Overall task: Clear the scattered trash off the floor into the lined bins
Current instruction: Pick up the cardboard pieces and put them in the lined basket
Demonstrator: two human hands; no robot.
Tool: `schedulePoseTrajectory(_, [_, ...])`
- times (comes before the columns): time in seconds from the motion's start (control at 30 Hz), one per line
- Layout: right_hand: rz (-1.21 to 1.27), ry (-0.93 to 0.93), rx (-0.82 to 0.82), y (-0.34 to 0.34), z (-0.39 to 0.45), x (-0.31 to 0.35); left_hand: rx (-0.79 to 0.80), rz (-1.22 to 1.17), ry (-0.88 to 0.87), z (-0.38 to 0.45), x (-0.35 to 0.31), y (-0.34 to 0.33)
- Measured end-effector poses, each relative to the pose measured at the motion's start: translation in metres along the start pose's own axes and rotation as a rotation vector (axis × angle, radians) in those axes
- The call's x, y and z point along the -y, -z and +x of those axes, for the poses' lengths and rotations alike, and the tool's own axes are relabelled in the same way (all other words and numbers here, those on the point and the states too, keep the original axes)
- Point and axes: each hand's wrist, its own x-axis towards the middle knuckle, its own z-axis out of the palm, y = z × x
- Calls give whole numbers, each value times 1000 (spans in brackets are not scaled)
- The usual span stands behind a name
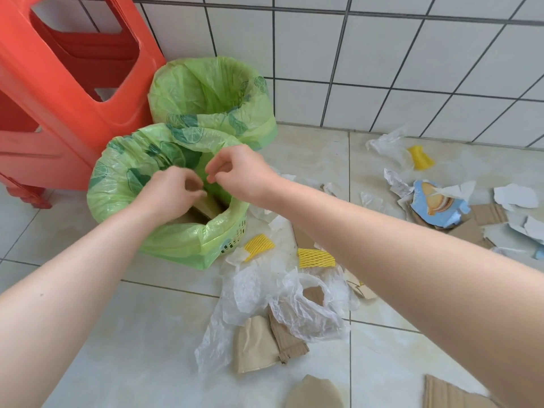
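Two bins lined with green bags stand by the tiled wall. The near bin point(123, 184) holds a piece of cardboard point(206, 212); the far bin point(212, 98) looks empty inside. Both my hands hover over the near bin's opening. My left hand point(173, 192) and my right hand point(238, 172) have loosely curled fingers, and I see nothing in either. Trash lies on the floor to the right: yellow foam nets point(259, 245), a clear plastic bag point(294, 307), brown paper point(256, 346) and torn blue packaging point(435, 207).
A red plastic stool point(73, 83) stands left of the bins. White paper scraps point(515, 195) and another yellow net point(421, 157) lie near the wall at the right. Cardboard pieces point(447, 393) sit at the bottom edge. Bare floor tiles point(117, 334) lie at lower left.
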Motion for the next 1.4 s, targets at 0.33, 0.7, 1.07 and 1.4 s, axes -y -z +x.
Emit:
schedulePoseTrajectory(0.33, [-35, -125, -56, 80, -83, -66, -259, 379, -133, -38, -36, 9])
schedulePoseTrajectory(0.7, [-185, -331, -2, 102, -182, -163, -423, 204, -644, -81, -122, -47])
schedulePoseTrajectory(1.07, [-482, -438, 198, 81, -291, -257, 136, 111, -321, -168, -97, -190])
schedulePoseTrajectory(1.4, [-900, -474, 337, 60, -383, -286, 245, 187, -577, -226, -61, -234])
